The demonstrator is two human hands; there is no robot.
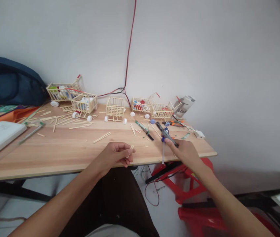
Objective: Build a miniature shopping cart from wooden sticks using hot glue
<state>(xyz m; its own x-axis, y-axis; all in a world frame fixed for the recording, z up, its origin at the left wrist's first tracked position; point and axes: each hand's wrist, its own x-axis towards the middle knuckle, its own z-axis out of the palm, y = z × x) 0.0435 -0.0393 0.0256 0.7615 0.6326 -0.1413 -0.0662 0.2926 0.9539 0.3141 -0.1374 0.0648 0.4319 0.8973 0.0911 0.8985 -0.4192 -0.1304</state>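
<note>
My left hand (pixel 120 153) is closed at the table's front edge, pinching short pale wooden sticks (pixel 132 147) between thumb and fingers. To the right, my right hand (pixel 185 151) is closed around a dark hot glue gun (pixel 166 133) with blue parts. A translucent glue stick (pixel 163 154) hangs down beside it. Behind my hands stands a small stick-built cart (pixel 115 107) on white wheels. A black pen-like tool (pixel 148 133) with a green patterned part lies between the cart and the glue gun.
More miniature carts (pixel 84 103) line the wall, some holding small coloured items. Loose sticks (pixel 75 121) litter the wooden table (pixel 63 154). A white box-like device (pixel 3 135) and blue bag (pixel 11 80) are at left. Red stools (pixel 179 187) stand below right.
</note>
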